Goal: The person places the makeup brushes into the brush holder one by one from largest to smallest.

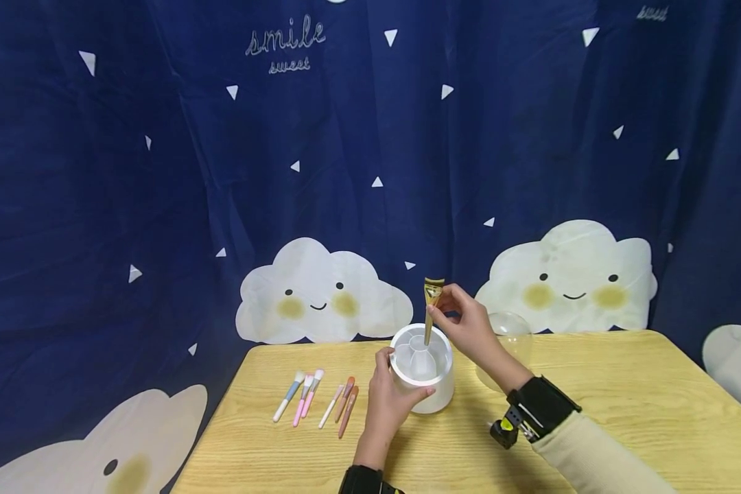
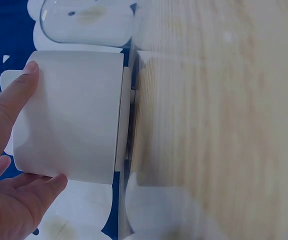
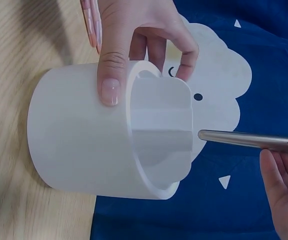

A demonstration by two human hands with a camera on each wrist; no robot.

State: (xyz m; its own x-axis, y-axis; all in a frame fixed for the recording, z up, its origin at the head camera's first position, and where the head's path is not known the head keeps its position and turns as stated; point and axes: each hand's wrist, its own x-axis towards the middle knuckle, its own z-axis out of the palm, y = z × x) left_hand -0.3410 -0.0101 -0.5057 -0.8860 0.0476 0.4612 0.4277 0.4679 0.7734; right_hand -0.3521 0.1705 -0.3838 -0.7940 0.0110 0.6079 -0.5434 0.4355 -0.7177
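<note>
A white round brush holder [image 1: 429,398] with inner dividers [image 3: 159,130] stands on the wooden table. My left hand [image 1: 390,398] grips it by the rim and side, thumb and fingers on opposite sides in the left wrist view. Above its opening, my right hand [image 1: 466,322] pinches a gold makeup brush [image 1: 431,309] between thumb and fingers. The brush is nearly upright, its flat head at the top and its handle end pointing down at the compartments. In the right wrist view, the handle tip [image 3: 204,134] is just outside the divider edge.
Left of the holder lie several makeup brushes: a blue-and-white one [image 1: 289,396], pink ones [image 1: 300,403], a slim white one [image 1: 330,407] and brownish ones [image 1: 348,412]. A clear dome cover [image 1: 512,336] stands behind my right forearm. A dark blue curtain [image 1: 346,137] hangs behind the table [image 1: 272,460].
</note>
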